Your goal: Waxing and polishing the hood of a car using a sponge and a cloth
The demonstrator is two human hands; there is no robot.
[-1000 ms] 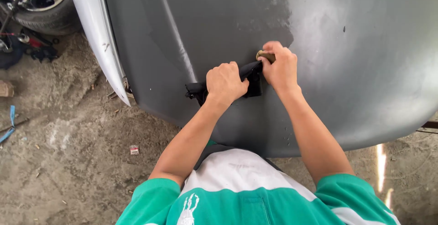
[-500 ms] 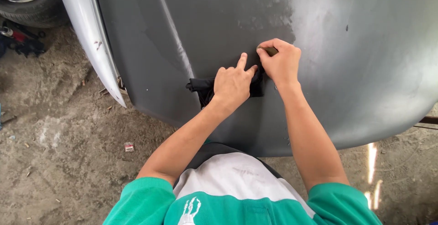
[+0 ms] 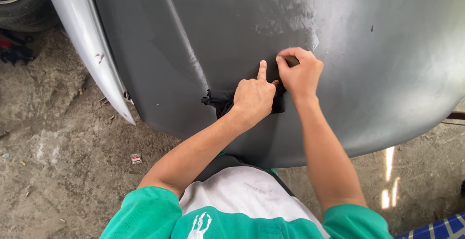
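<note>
At the bottom of the frame sit the person's green sleeves and white shirt front, both forearms reaching up toward the centre. The left hand lies on a black cloth bunched against the grey car panel, its index finger stretched straight up along the metal while the other fingers curl over the fabric, seemingly pinning it so it cannot slide down the sloped surface. Just right of it, touching, the right hand is clenched around a small dark piece, probably an abrasive block or pad, pressed flat on the panel; only its tip shows, so its kind is uncertain. The cloth lies at the centre, partly hidden under both hands. Above the hands the panel shows a paler, scuffed patch. A light grey trim edge runs down the left of the frame. Beyond it lie the dirt floor with a small scrap, and a tyre in the upper left corner.
</note>
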